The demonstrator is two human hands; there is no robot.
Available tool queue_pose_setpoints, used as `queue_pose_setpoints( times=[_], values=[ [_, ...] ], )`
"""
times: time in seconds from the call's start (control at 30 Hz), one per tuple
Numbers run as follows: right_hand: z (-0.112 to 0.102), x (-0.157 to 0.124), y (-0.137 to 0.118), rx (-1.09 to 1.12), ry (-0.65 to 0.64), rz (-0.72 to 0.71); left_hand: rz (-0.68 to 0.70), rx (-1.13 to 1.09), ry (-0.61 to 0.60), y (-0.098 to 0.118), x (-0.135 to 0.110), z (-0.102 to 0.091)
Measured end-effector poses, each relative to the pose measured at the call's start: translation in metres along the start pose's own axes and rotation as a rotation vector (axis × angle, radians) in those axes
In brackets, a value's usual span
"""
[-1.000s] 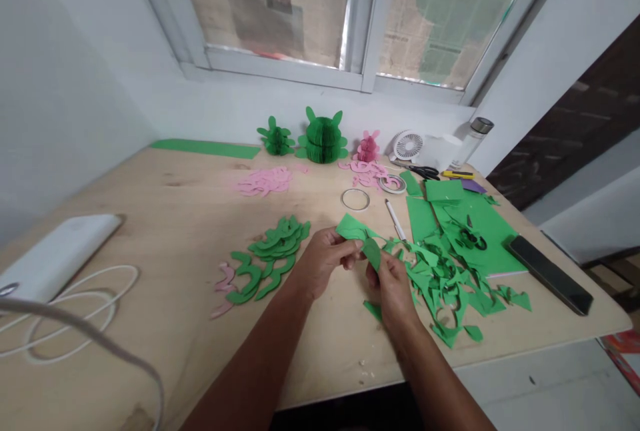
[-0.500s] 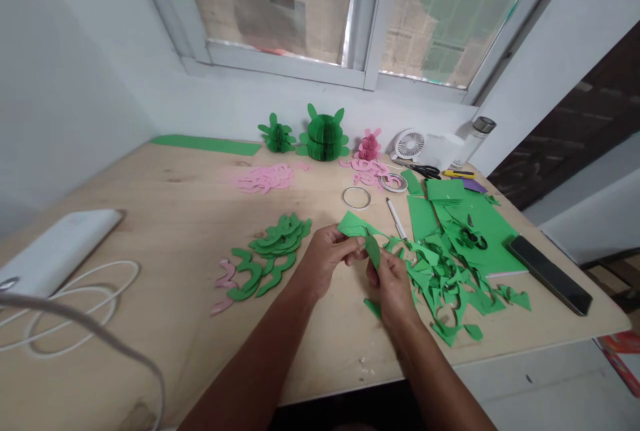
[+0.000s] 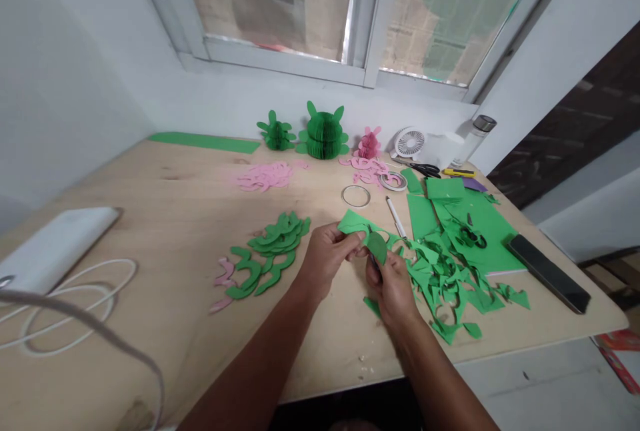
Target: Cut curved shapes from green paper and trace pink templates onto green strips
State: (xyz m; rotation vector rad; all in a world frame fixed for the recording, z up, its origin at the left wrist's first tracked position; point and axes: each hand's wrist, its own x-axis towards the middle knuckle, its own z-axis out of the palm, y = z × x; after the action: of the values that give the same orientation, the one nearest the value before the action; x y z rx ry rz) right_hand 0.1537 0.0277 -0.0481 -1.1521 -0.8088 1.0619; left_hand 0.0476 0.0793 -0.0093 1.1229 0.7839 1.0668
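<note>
My left hand [image 3: 330,247] is closed, pinching a piece of green paper [image 3: 353,220]. Dark-handled scissors [image 3: 375,263], mostly hidden by fingers and paper, are gripped in my right hand [image 3: 395,284], their blades at the paper. A rounded flap of the paper curls up over the scissors. To the left of my hands lie stacked green cut-out shapes [image 3: 280,234], with a few pink curved pieces [image 3: 225,272] beside them. On the right, a heap of green paper scraps [image 3: 445,284] spreads close to my right hand.
Along the wall stand green paper figures [image 3: 324,136], a pink one [image 3: 369,144], a small white fan [image 3: 410,143] and a bottle [image 3: 477,137]. A white pen [image 3: 397,217], tape roll [image 3: 393,181] and black phone [image 3: 549,273] lie rightward. A white device [image 3: 57,244] with cables is at left.
The rounded green flap has turned and now shows a broader face over the scissors. Both hands stay in nearly the same place.
</note>
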Motion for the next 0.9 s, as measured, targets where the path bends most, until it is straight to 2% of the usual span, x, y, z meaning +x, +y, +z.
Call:
queue_pose_setpoints(
  times=[0.27,0.5,0.9],
  values=[
    [0.001,-0.003,-0.004,0.170,-0.068,0.120,0.077,-0.043,0.112,0.000,-0.006,0.010],
    [-0.001,-0.002,-0.001,0.274,-0.133,0.182,0.125,0.171,0.177,-0.007,-0.006,0.008],
    [0.000,-0.003,0.000,0.273,-0.168,0.154,0.143,0.262,0.265,-0.006,-0.009,0.012]
  ],
)
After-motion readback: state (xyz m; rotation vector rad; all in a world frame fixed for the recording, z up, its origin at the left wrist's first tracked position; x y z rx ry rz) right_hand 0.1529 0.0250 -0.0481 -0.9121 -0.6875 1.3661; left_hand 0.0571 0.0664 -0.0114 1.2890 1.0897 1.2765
